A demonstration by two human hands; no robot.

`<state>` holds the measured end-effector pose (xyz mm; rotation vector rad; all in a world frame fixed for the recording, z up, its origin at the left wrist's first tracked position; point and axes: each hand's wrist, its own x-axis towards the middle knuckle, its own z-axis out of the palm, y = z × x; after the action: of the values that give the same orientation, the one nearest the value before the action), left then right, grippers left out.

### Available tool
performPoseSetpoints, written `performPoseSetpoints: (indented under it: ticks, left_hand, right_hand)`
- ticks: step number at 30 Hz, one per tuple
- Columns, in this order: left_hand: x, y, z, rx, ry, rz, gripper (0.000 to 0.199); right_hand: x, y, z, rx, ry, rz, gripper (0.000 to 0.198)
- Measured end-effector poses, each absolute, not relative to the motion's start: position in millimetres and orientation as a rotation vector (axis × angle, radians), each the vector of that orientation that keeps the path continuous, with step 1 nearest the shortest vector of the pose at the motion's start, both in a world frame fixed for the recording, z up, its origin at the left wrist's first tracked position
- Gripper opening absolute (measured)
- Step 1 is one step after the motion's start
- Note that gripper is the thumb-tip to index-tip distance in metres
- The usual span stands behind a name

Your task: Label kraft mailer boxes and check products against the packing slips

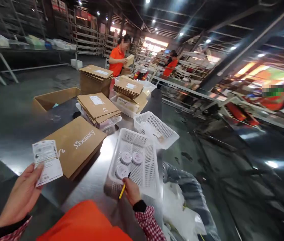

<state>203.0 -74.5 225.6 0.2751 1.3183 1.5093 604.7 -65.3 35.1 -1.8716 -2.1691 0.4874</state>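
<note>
My left hand (27, 187) pinches a printed label sheet (50, 169) by its lower left edge, thumb on top. Behind the sheet lies a stack of brown cardboard mailers (78, 144) with "beauty" printed in white. Between the fingers of my right hand (132, 191) is a yellow pen (122, 191), its dark end pointing up. This hand is at the near side of a white perforated basket (152, 167). Inside the basket sit three round white-lidded jars (126, 157), the closest one just beyond the pen.
Another white basket (167, 134) stands behind the first. More mailers (98, 106) are piled on baskets farther back, near an open carton (56, 97). At the table's right edge hangs a plastic-lined bin (182, 201). A co-worker in orange (116, 60) handles a box across the table.
</note>
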Motion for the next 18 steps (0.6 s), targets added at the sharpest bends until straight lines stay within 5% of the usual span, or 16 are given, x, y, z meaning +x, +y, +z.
performPoseSetpoints:
  ticks: [11,18]
  left_hand:
    - [216.4,-79.0,218.1,0.546,1.024,1.263,0.044]
    - [195.1,-42.1,205.9,0.930,0.934,0.900,0.043]
  right_hand:
    - [457.7,-35.2,186.5,-0.985,-1.363,1.066,0.021]
    - [366.1,-24.3,202.4,-0.992,-1.989,0.388,0.002]
